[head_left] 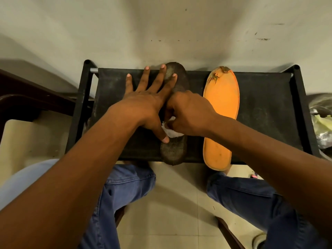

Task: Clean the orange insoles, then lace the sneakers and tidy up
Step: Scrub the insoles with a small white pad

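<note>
Two insoles lie lengthwise on a black fabric rack top [265, 112]. The left insole [173, 151] shows a dark, dirty face. The right insole [221, 105] is bright orange with a torn, frayed toe end. My left hand [145, 103] lies flat with fingers spread, pressing on the dark insole and the fabric beside it; its thumb rests on the insole's lower part. My right hand [188, 112] is curled around a crumpled white wipe [171, 131] and holds it against the middle of the dark insole. The sneakers and laces are out of sight.
The rack's black frame [80, 105] stands against a scuffed pale wall [161, 29]. A dark wooden edge [27, 94] is at the left, a plastic bag [321, 123] at the right. My knees in blue jeans [129, 186] sit below the rack over a tiled floor [177, 203].
</note>
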